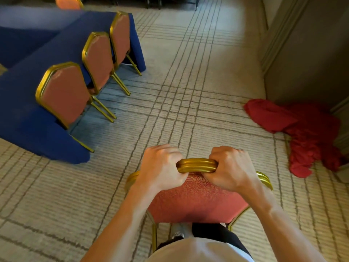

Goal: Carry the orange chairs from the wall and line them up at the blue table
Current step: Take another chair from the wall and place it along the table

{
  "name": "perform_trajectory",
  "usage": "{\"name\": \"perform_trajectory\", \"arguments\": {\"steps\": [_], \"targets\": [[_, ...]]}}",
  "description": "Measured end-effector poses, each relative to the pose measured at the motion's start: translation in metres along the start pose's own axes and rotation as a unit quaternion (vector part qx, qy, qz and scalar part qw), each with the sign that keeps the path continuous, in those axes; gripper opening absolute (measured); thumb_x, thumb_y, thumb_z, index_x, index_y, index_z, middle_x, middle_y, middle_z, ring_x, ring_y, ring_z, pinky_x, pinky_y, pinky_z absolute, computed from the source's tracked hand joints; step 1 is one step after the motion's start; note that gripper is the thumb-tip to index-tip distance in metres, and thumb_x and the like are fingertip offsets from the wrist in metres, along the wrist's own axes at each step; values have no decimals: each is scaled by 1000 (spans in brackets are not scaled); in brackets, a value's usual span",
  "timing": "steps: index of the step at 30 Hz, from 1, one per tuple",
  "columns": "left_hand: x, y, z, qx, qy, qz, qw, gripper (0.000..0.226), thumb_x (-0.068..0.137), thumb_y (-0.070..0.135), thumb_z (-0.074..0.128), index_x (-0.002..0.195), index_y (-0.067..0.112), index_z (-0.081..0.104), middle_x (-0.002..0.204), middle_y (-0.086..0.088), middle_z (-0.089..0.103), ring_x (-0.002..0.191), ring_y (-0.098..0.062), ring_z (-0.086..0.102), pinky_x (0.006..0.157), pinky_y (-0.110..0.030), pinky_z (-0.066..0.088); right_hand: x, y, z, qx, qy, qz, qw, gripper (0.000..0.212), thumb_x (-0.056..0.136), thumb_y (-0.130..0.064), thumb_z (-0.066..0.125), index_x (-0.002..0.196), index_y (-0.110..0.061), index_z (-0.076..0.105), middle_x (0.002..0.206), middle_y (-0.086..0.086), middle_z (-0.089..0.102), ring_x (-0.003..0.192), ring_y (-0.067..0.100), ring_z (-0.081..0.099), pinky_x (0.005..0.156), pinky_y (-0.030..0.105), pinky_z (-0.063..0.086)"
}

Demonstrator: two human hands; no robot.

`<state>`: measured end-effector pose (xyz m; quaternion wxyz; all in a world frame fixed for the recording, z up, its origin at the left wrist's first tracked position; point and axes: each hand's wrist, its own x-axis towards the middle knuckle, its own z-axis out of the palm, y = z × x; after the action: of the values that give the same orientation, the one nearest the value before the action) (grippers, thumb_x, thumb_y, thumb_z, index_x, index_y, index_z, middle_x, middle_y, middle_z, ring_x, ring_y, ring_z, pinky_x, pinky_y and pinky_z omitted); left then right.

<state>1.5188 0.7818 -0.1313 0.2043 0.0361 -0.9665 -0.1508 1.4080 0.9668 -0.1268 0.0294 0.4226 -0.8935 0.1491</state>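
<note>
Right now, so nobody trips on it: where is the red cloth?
In the head view, the red cloth lies heaped on the carpet at the right, against the wall, ahead and right of the gripped chair.

Banquet hall, blue-skirted table point(28, 114), gold-framed orange chairs point(64, 93), patterned carpet point(188, 82)

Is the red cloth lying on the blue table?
No, the red cloth lies crumpled on the carpet beside the wall on the right, well apart from the blue table.
</note>
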Motion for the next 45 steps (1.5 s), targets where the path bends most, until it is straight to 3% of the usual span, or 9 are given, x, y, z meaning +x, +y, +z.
{"name": "perform_trajectory", "arguments": {"steps": [5,11,15,21,28,33,37,41,45], "targets": [[71,-32,26,6,-8,1,1000,32,60,32,75,49,25,46,52,13,44,51,-10,44,53,-23,31,72,43,14,9,-18,4,1000,36,69,-58,58,55,-25,56,61,-14,50,59,6,45,55,24,29],[164,-62,62,26,-20,26,999,38,62,30,76,55,31,39,54,12,48,54,-8,45,57,-21,28,162,103,32,30,-28,0,999,40,71,-61,51,54,-25,54,60,-13,52,57,7,46,56,26,34],[221,-84,76,48,-35,-6,998,30,62,34,76,50,22,51,53,10,52,51,-12,50,50,-26,41,224,135,29,29,-43,-14,999,39,71,-64,46,56,-28,49,63,-13,52,60,6,44,58,26,31],[296,-119,78,86,-10,-7,996,32,62,36,74,49,21,49,52,10,48,51,-13,47,54,-22,27,310,162,18,29,-47,-40,998,39,72,-64,50,55,-30,46,59,-15,43,61,7,42,60,27,35],[375,-186,106,74,2,-24,997,40,61,34,77,53,26,38,54,12,43,50,-14,48,55,-22,25,420,187,35,6,-85,-57,995,46,79,-60,61,54,-30,36,65,-14,46,68,9,46,66,28,33],[438,-247,132,58,9,-34,998,34,60,36,77,49,21,47,53,9,49,51,-16,51,51,-22,23,506,203,53,-7,-109,-46,993,37,75,-61,56,57,-30,45,64,-13,46,69,10,50,65,29,37],[507,-298,136,43,37,-14,998,37,61,36,74,51,25,40,55,14,42,52,-13,50,50,-18,14,578,211,52,3,-106,-12,994,38,75,-66,49,60,-31,49,69,-12,54,68,11,52,67,28,35],[569,-330,140,22,33,1,999,40,61,37,77,53,27,39,57,14,38,55,-11,46,51,-22,22,632,226,49,0,-93,16,996,34,75,-64,52,63,-32,50,71,-13,53,75,14,59,69,28,35],[625,-355,149,13,18,18,1000,36,61,33,79,52,25,45,58,14,40,56,-11,46,51,-22,22,680,246,51,11,-72,24,997,39,71,-69,38,61,-33,46,69,-15,47,79,17,64,68,28,34]]}}
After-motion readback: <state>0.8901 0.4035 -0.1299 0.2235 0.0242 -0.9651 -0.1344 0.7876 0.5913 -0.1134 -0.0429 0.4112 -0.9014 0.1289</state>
